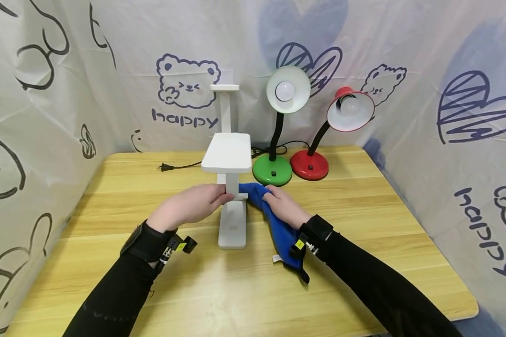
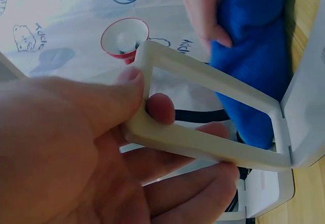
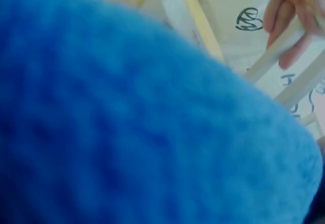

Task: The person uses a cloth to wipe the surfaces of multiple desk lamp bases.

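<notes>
My left hand [image 1: 191, 203] grips the upright of a white folding stand [image 1: 227, 152] in the middle of the table. In the left wrist view, that upright is an open rectangular frame [image 2: 203, 150], with my thumb and fingers around its end bar. On the right, my right hand [image 1: 287, 207] pinches a blue cloth [image 1: 283, 234], whose upper end reaches the stand's upright. The cloth's lower end hangs toward the front, with a white label [image 1: 277, 258] and a black loop. Blurred blue cloth [image 3: 127, 107] fills most of the right wrist view and hides my right fingers there.
Another white stand [image 1: 225, 112] rises behind the first. A green lamp [image 1: 272, 171] and a red lamp [image 1: 309, 164] stand at the back, right of centre. A black plug [image 1: 165, 166] lies at the back left on its cord. Printed curtains surround the wooden table [image 1: 362, 224].
</notes>
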A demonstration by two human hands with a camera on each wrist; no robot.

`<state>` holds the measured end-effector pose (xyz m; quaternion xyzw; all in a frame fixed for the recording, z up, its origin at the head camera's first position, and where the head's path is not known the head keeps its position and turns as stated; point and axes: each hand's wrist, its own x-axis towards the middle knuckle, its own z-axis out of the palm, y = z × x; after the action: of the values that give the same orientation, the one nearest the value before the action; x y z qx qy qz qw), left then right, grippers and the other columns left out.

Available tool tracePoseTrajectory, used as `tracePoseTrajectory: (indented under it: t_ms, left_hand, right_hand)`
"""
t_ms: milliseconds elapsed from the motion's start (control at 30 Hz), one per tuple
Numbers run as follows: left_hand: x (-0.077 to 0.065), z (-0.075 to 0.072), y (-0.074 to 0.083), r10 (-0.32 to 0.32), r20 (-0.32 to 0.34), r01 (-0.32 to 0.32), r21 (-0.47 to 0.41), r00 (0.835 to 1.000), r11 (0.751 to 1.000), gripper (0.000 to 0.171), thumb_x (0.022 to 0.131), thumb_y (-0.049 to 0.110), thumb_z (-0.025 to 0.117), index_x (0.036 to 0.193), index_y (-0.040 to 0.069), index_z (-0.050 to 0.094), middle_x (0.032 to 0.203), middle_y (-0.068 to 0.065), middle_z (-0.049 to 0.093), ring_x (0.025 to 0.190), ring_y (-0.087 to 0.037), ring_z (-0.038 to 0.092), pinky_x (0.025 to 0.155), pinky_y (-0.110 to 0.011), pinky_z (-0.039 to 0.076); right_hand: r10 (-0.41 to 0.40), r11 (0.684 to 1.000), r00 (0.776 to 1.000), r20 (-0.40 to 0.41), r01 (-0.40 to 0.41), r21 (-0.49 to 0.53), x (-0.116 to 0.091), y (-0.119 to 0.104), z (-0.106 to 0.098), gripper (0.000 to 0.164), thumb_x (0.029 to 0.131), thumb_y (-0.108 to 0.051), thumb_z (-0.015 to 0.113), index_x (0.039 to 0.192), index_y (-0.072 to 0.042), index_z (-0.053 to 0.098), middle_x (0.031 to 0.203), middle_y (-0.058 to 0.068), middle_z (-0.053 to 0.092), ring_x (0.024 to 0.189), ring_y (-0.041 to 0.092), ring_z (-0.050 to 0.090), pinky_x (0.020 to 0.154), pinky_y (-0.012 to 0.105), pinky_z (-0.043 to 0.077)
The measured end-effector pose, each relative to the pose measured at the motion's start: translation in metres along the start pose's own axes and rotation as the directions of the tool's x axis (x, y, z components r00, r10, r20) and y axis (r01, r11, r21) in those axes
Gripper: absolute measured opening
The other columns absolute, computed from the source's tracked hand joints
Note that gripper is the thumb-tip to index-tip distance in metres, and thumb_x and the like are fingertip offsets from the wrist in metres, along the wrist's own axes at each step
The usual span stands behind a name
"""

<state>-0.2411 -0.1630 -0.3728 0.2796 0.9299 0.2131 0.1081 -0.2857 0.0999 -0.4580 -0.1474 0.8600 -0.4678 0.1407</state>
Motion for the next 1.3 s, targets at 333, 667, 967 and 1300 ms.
tracePoseTrajectory:
  t_ms: [333, 667, 967, 1300]
  left_hand:
    - [-0.004, 0.004, 0.008, -0.020, 0.072, 0.019, 0.016, 0.997, 1.000, 0.040, 0.103, 0.049, 0.037, 0.089, 0.017, 0.056, 0.071, 0.003, 0.045, 0.065, -0.012, 0.049, 0.064, -0.031, 0.040]
    - [-0.006, 0.003, 0.014, -0.043, 0.121, 0.041, 0.019, 0.992, 0.999, 0.036, 0.103, 0.048, 0.038, 0.091, 0.018, 0.056, 0.070, 0.006, 0.041, 0.064, -0.012, 0.049, 0.064, -0.032, 0.042]
    - [-0.007, 0.005, 0.015, -0.046, 0.101, 0.040, 0.063, 0.994, 0.997, 0.037, 0.103, 0.046, 0.038, 0.095, 0.017, 0.059, 0.073, 0.004, 0.050, 0.066, -0.012, 0.052, 0.066, -0.031, 0.044]
    - [-0.007, 0.006, 0.016, -0.031, 0.095, 0.025, 0.067, 0.995, 0.997, 0.036, 0.104, 0.041, 0.039, 0.100, 0.011, 0.058, 0.074, 0.002, 0.051, 0.064, -0.012, 0.050, 0.063, -0.030, 0.043]
  right_hand:
    - [0.091, 0.992, 0.986, 0.137, -0.101, 0.072, 0.041, -0.014, 0.009, 0.037, 0.097, -0.029, 0.043, 0.127, -0.013, 0.058, 0.123, 0.005, 0.055, 0.112, 0.022, 0.048, 0.098, 0.037, 0.034]
    - [0.005, 0.992, 0.964, 0.267, -0.039, 0.119, 0.070, -0.030, 0.018, 0.051, 0.100, -0.050, 0.043, 0.145, -0.027, 0.040, 0.148, -0.003, 0.037, 0.135, 0.018, 0.035, 0.115, 0.045, 0.020]
    - [0.025, 0.997, 0.959, 0.284, -0.045, 0.063, 0.069, -0.038, 0.021, 0.048, 0.101, -0.043, 0.044, 0.144, -0.021, 0.042, 0.146, 0.000, 0.039, 0.132, 0.021, 0.035, 0.115, 0.046, 0.021]
    - [0.048, 0.999, 0.950, 0.308, -0.049, -0.007, 0.061, -0.025, -0.005, 0.056, 0.097, -0.028, 0.045, 0.151, -0.025, 0.030, 0.150, -0.001, 0.034, 0.131, 0.020, 0.033, 0.114, 0.044, 0.020]
